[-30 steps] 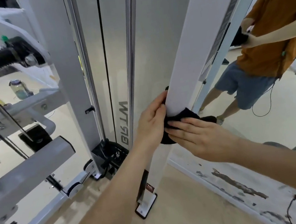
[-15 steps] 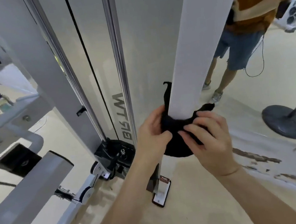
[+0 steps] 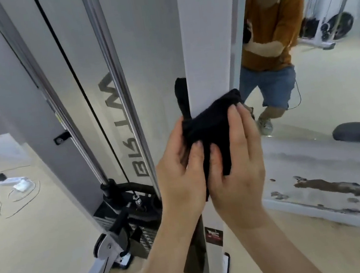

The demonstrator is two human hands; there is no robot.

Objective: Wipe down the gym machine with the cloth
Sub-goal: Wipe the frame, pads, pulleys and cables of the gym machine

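Head view: the black cloth [image 3: 210,127] is wrapped round the front of the gym machine's white upright post [image 3: 207,41], with 1 loose corner sticking up on the post's left edge. Both hands clutch it. The left hand [image 3: 179,173] curls its fingers into the cloth from the left, and the right hand [image 3: 238,170] closes over it from the right, its fingertips at the cloth's upper edge. The 2 hands touch each other below the cloth. Compared with 0.5 s ago, the hands have drawn closer together and the cloth is bunched more tightly between them. Left of the post stand a chrome guide rod [image 3: 116,76] and a thin black cable [image 3: 75,81]. To the right, a mirror [image 3: 332,116] reflects the person.
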